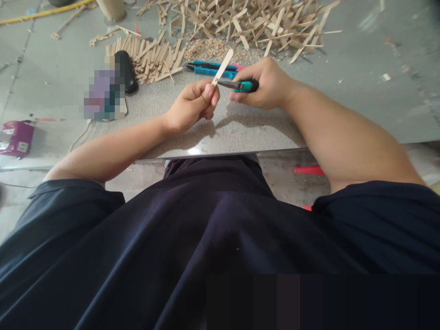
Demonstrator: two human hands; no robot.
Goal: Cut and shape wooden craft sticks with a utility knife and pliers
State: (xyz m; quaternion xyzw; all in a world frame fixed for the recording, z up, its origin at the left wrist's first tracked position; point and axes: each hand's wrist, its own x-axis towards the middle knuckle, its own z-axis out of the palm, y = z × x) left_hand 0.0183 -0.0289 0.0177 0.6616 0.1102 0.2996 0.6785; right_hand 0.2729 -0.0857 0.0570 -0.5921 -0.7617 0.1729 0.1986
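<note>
Slanting above the counter (360, 91), a wooden stick (224, 63) is pinched by the left hand (192, 107); teal-handled pliers (243, 86) are gripped by the right hand (267, 85). Print on the purple box (25, 133) cannot be read.

- Wooden stick (225, 63): lower end hidden from us in left hand (194, 104).
- Pliers (245, 86): handles partly covered by right hand (266, 87).
- Cup (114, 8): cropped by top edge.
- Pixelated object (103, 94): we cannot identify.

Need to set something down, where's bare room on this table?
Widest: table right of the loose stick pile, beyond the right forearm, dotted with scraps. Narrower: between left hand and near edge. Crowded: far middle, with that pile, wood shavings, blue tool.
</note>
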